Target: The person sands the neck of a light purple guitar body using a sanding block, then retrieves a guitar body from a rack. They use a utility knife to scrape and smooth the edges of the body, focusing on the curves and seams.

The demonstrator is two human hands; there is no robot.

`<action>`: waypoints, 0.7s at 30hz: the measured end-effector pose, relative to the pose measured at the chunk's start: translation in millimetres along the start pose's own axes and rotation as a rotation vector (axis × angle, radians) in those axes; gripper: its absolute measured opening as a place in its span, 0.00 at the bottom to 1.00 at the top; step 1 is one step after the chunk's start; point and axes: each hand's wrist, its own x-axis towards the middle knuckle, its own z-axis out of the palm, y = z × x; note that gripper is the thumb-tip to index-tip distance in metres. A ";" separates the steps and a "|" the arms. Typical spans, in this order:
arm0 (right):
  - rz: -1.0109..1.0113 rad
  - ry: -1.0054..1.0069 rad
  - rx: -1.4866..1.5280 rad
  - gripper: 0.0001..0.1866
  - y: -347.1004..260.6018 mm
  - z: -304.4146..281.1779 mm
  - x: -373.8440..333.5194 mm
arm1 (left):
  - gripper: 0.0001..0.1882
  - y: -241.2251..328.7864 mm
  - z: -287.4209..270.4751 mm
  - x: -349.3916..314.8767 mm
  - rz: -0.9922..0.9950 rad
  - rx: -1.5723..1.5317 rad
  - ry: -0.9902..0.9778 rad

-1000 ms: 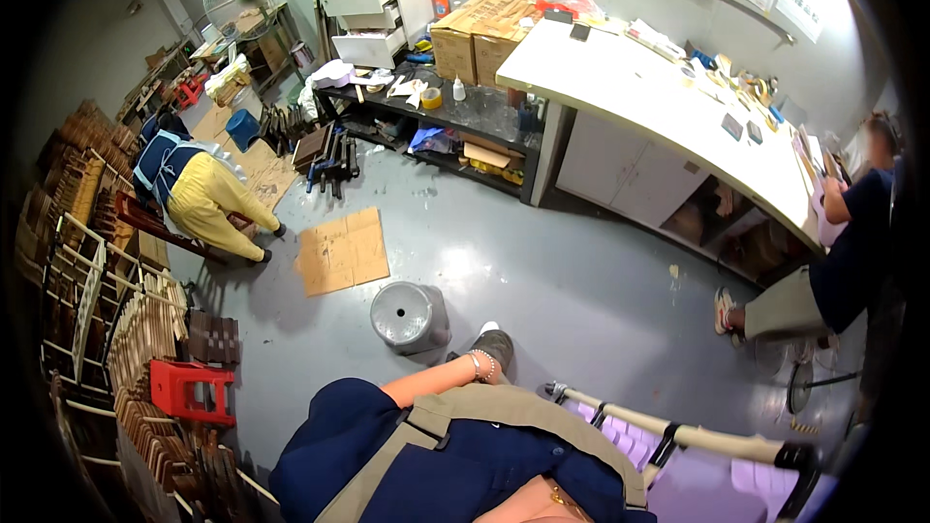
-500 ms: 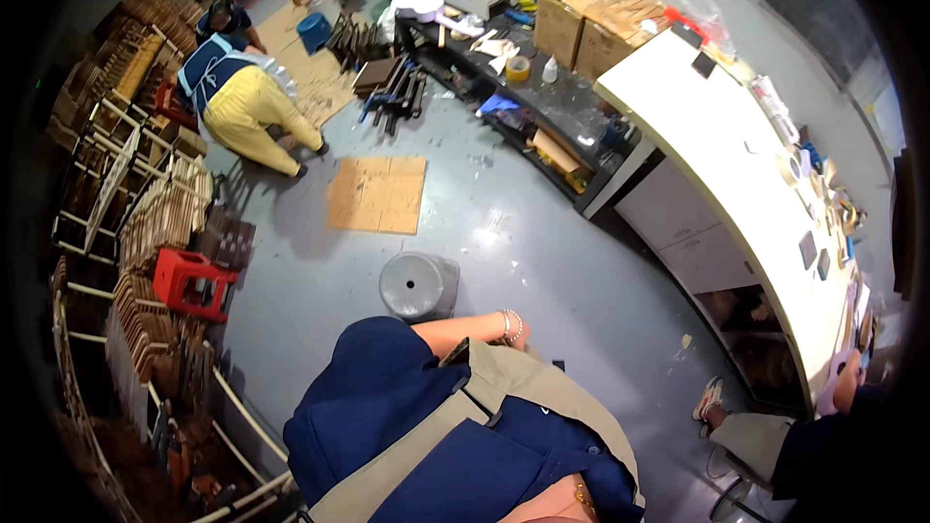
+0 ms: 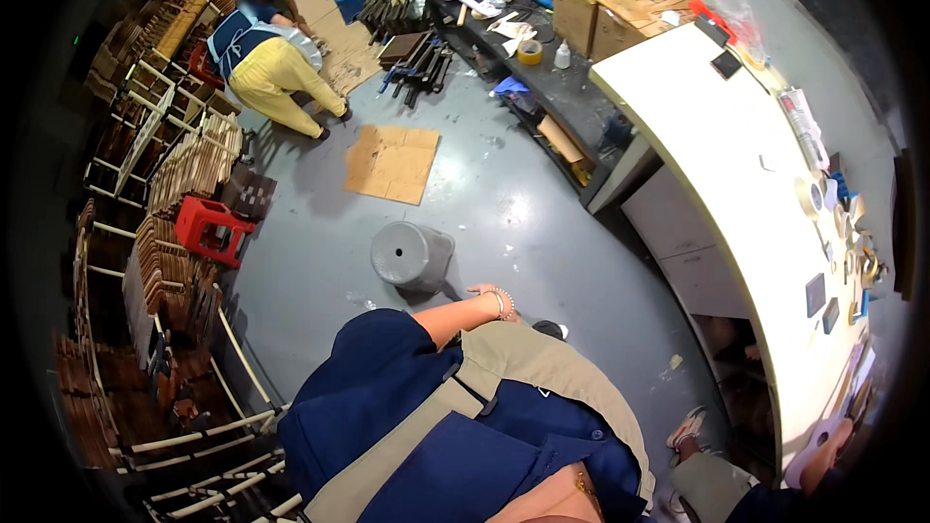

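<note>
At your far left, a red stool (image 3: 210, 230) stands beside stacked wooden parts (image 3: 199, 167). To its right, a co-worker in yellow trousers (image 3: 276, 87) bends forward, and a flat cardboard sheet (image 3: 392, 164) lies on the floor (image 3: 310, 232). Your left arm (image 3: 455, 318) extends from the dark blue sleeve toward the right, away from your chest, with the forearm low across your front. The grey stool (image 3: 414, 257) stands upright on the floor, beyond that forearm and to the left of your fingers, near them. Your left hand (image 3: 483, 290), past a beaded bracelet (image 3: 503, 304), is small and partly turned away; you cannot tell whether its fingers are spread or pressed together. Your right hand is outside the view, its fingers unreadable. Farther right stands the white-topped bench (image 3: 717, 126).
</note>
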 end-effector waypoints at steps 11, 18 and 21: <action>0.118 0.070 0.251 0.43 34.1 -39.0 13.9 | 0.31 93.1 -131.8 -33.4 0.470 0.285 0.266; 0.322 0.128 0.495 0.43 -8.7 -32.1 5.3 | 0.40 173.3 -233.8 19.7 0.598 0.658 0.277; 0.513 0.203 0.692 0.43 -6.3 -12.8 -20.7 | 0.34 224.4 -266.5 101.9 0.790 0.945 0.231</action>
